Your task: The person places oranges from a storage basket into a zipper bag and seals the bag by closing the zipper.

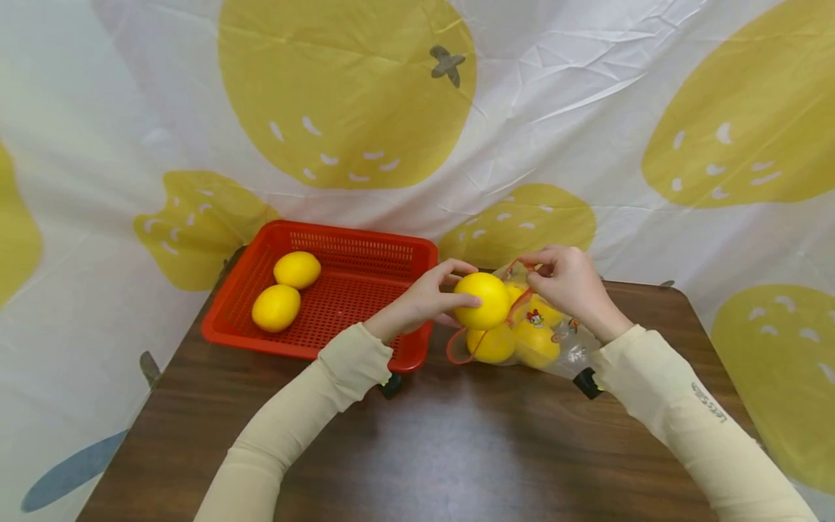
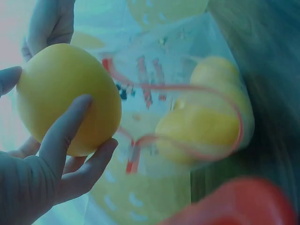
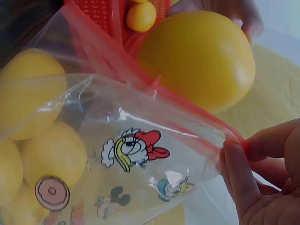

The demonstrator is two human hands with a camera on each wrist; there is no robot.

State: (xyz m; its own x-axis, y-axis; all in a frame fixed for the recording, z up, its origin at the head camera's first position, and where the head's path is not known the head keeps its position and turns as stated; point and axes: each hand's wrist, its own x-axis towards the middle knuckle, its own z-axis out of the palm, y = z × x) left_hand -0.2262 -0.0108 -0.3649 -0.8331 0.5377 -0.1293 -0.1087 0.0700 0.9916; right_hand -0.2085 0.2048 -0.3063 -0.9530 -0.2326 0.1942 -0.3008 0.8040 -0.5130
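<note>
My left hand (image 1: 435, 293) grips a yellow lemon (image 1: 481, 300) just outside the mouth of a clear zip bag (image 1: 554, 341) with a red rim and cartoon prints. The left wrist view shows the fingers (image 2: 65, 136) curled round that lemon (image 2: 65, 103). My right hand (image 1: 562, 279) pinches the bag's red rim at its top edge, seen close in the right wrist view as fingertips (image 3: 239, 178) on the rim of the bag (image 3: 140, 154). Several more lemons (image 1: 515, 342) lie inside the bag. The red basket (image 1: 365, 254) to the left holds two lemons (image 1: 296, 270) (image 1: 276, 307).
Everything sits on a dark wooden table (image 1: 443, 449). Behind it hangs a white curtain (image 1: 574, 109) printed with large yellow fruit. The basket stands at the table's back left, the bag at the back right.
</note>
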